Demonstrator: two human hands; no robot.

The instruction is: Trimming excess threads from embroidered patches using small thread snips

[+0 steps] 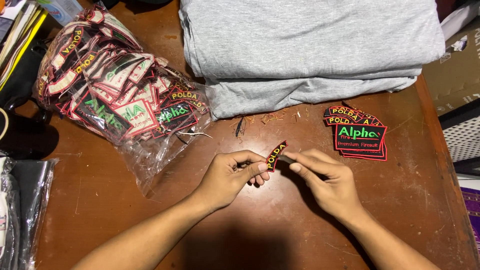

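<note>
- Head view: left hand (232, 175) pinches a curved embroidered patch (275, 155) above the worktop's (150, 210) middle.
- Right hand's (325, 182) fingers (300, 157) close at the patch's edge.
- Patch stack (361, 139) lies toward the right edge.

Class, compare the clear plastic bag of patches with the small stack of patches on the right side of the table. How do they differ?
The bag of patches holds a large jumbled heap, wrapped in plastic; the small stack has only a few, bare and neatly piled. The bag lies left of the hands, the stack to their right. Both hold black embroidered patches with red borders.
</note>
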